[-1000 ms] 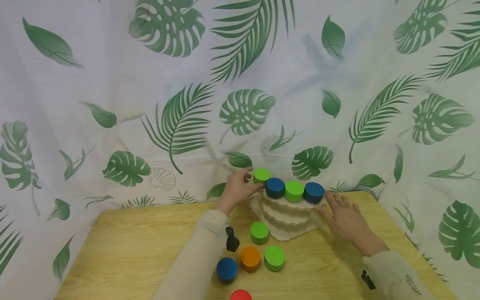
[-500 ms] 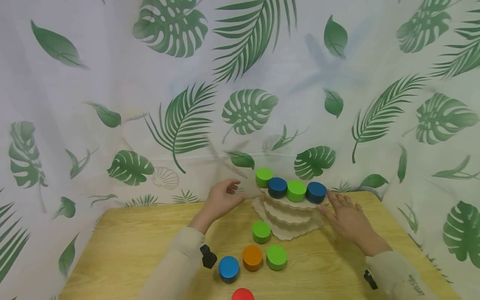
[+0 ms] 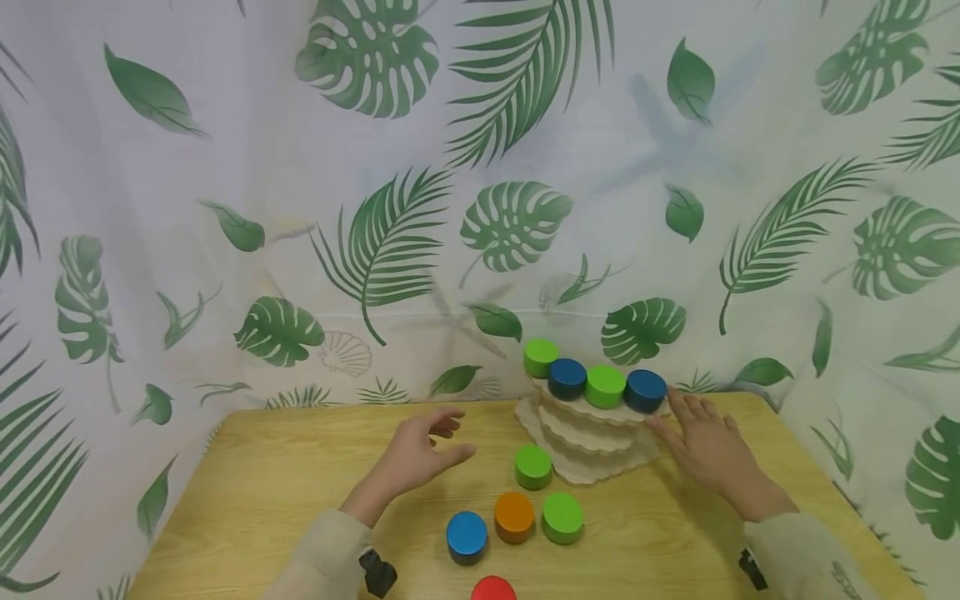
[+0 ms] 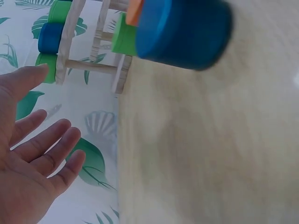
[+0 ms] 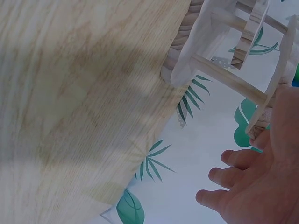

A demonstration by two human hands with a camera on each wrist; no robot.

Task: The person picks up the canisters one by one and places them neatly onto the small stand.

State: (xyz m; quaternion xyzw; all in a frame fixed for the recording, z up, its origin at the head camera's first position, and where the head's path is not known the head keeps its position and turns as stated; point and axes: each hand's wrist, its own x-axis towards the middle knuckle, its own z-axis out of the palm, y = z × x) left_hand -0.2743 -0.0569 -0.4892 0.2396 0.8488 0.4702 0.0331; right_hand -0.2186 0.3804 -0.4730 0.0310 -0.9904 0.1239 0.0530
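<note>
A tiered wooden rack (image 3: 592,437) with wavy-edged shelves and dowel posts (image 5: 229,77) stands at the back of the table. Green (image 3: 605,386) and blue (image 3: 567,379) round blocks alternate along its top shelf. My right hand (image 3: 708,446) touches the right end of that shelf, its fingers extended. Left of the rack, my left hand (image 3: 412,454) hovers with loosely bent fingers and holds nothing. In front of the rack are a green block (image 3: 533,466), an orange one (image 3: 514,517), another green one (image 3: 562,517) and a blue one (image 3: 467,537).
A red round block (image 3: 493,588) is cut off by the bottom edge of the head view. Behind the wooden table (image 3: 270,483) hangs a white cloth (image 3: 405,108) printed with green leaves.
My left hand has drawn away from the green block at the shelf's left end, moving left and toward me. The right hand has stayed at the rack's right end.
</note>
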